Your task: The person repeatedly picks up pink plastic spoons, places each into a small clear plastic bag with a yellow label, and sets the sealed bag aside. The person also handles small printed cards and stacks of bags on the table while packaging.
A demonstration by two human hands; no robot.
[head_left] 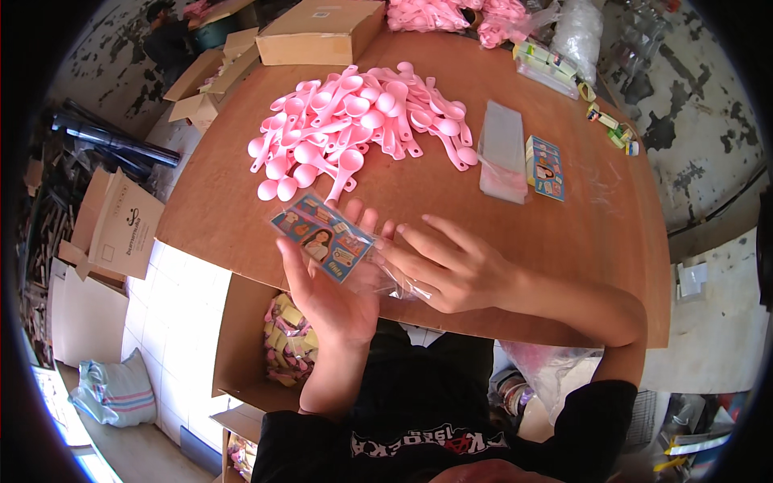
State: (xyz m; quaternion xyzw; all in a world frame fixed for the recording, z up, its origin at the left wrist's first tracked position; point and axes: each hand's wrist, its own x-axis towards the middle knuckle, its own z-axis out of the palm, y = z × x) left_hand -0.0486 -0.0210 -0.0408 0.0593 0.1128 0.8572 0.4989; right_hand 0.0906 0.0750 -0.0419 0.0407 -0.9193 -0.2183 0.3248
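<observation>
My left hand (338, 306) is turned palm up at the table's near edge, its thumb and fingers around a blue printed card (326, 241) in a clear plastic bag (394, 283). The card tilts down to the right. My right hand (455, 270) is at the bag's loose right end, fingers bent onto the film; its fingertips are partly hidden. Beyond my hands lies a heap of pink plastic measuring spoons (346, 109). One pink spoon (348, 165) lies nearest the card. To the right are a stack of clear bags (503, 153) and a stack of blue cards (546, 167).
A cardboard box (322, 36) stands on the wooden table's (596, 266) far side. Pink items in plastic (431, 14) and tape rolls (616, 133) line the far right. Below the left edge, an open carton (241, 338) holds packed bags (290, 338). A white sack (117, 390) sits on the floor.
</observation>
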